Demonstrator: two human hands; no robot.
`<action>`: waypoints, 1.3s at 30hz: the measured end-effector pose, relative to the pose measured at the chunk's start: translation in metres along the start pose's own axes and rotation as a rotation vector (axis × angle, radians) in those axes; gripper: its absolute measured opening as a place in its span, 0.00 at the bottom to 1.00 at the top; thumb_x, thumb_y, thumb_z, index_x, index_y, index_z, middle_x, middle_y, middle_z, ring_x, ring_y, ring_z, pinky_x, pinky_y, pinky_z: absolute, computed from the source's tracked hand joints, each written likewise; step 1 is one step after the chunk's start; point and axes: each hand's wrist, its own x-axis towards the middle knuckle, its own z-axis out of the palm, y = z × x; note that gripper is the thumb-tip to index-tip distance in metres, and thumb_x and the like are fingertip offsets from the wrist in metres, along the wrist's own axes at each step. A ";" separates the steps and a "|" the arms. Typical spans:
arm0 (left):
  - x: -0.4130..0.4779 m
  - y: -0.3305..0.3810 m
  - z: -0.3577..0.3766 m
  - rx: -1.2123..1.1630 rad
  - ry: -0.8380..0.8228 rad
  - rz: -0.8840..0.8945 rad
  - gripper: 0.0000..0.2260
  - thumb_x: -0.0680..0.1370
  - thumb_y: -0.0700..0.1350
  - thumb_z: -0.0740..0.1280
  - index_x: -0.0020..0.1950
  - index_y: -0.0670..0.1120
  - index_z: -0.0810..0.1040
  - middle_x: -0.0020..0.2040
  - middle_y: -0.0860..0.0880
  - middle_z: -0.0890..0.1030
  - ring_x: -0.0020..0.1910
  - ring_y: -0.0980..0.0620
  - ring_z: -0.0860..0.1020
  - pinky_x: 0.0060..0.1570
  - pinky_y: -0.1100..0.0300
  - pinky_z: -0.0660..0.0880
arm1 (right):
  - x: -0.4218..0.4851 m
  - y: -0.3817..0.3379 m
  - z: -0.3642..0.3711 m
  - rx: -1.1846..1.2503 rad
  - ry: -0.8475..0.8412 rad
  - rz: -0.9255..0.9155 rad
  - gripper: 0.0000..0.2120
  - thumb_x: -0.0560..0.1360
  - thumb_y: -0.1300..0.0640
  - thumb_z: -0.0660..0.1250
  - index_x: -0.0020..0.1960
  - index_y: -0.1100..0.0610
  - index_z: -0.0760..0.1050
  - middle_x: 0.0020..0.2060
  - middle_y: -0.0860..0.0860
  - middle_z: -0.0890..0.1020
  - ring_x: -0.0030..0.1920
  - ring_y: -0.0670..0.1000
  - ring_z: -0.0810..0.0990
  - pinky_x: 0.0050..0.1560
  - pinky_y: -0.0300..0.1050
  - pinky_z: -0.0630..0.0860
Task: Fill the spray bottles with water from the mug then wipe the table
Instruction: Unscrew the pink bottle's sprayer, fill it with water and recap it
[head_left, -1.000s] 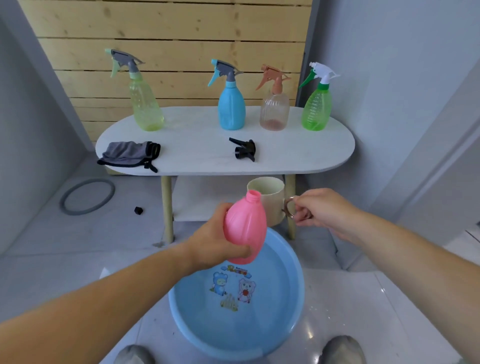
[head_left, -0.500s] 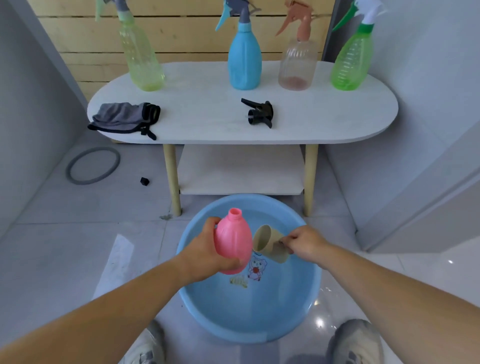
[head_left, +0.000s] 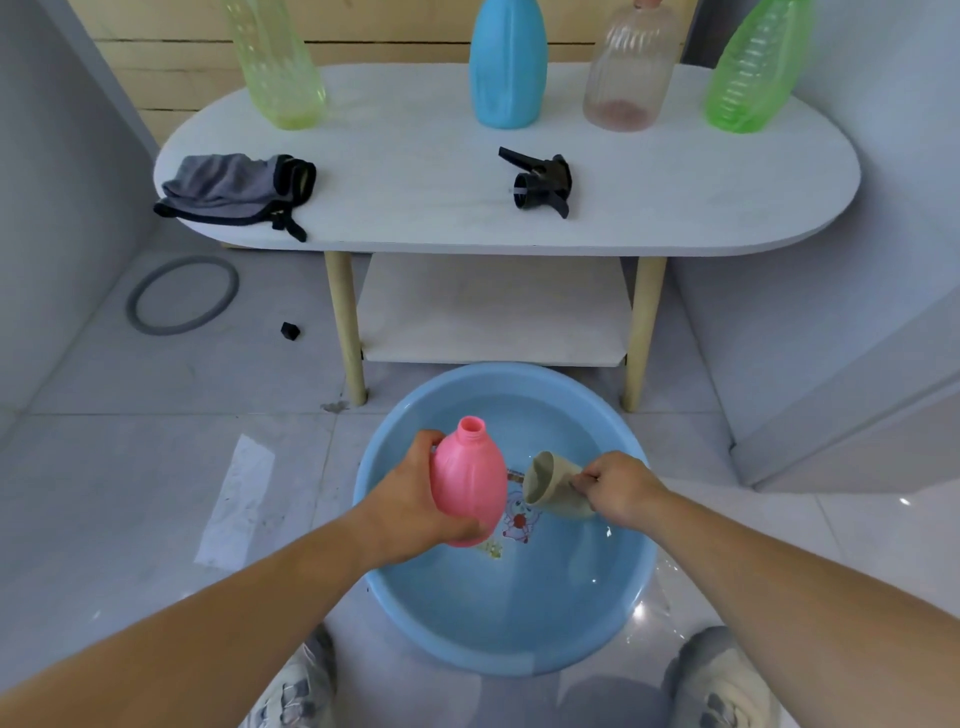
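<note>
My left hand (head_left: 415, 499) grips an uncapped pink spray bottle (head_left: 469, 488), upright over the blue basin (head_left: 405, 613) of water on the floor. My right hand (head_left: 615, 486) holds a beige mug (head_left: 550, 486) by its handle, tipped on its side with its mouth toward the pink bottle, low in the basin. On the white table (head_left: 675, 197) lie a black spray head (head_left: 543, 182) and a grey cloth (head_left: 234, 189). Along the table's back stand a yellow-green bottle (head_left: 275, 67), a blue bottle (head_left: 509, 67), a clear pinkish bottle (head_left: 631, 67) and a green bottle (head_left: 753, 73).
A lower shelf (head_left: 493, 312) sits under the table between wooden legs (head_left: 345, 327). A grey ring (head_left: 182, 301) and a small black cap (head_left: 290, 330) lie on the tiled floor at the left. My shoes (head_left: 722, 680) stand beside the basin. Grey walls close both sides.
I have bent lower toward the basin. The mug has gone from upright near the table's edge to tipped on its side down in the basin, and the pink bottle came down with it.
</note>
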 end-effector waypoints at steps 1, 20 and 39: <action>0.000 0.000 0.000 -0.002 0.001 -0.001 0.41 0.66 0.46 0.83 0.71 0.56 0.61 0.57 0.58 0.72 0.53 0.56 0.76 0.38 0.69 0.75 | 0.001 0.000 0.001 -0.003 -0.003 0.002 0.17 0.81 0.49 0.61 0.35 0.52 0.74 0.39 0.52 0.80 0.42 0.54 0.78 0.33 0.40 0.68; 0.000 0.005 -0.007 -0.055 0.034 0.026 0.41 0.66 0.47 0.84 0.69 0.58 0.60 0.58 0.60 0.71 0.55 0.56 0.76 0.44 0.64 0.78 | 0.003 0.001 0.007 0.149 -0.023 0.069 0.18 0.80 0.49 0.63 0.38 0.60 0.80 0.41 0.57 0.84 0.40 0.54 0.79 0.43 0.45 0.75; -0.044 0.101 -0.111 0.050 0.109 0.222 0.38 0.69 0.41 0.81 0.69 0.60 0.62 0.55 0.57 0.75 0.51 0.57 0.79 0.35 0.67 0.76 | -0.111 -0.067 -0.127 0.815 0.150 -0.317 0.14 0.82 0.59 0.62 0.39 0.62 0.78 0.34 0.55 0.80 0.43 0.54 0.81 0.58 0.52 0.80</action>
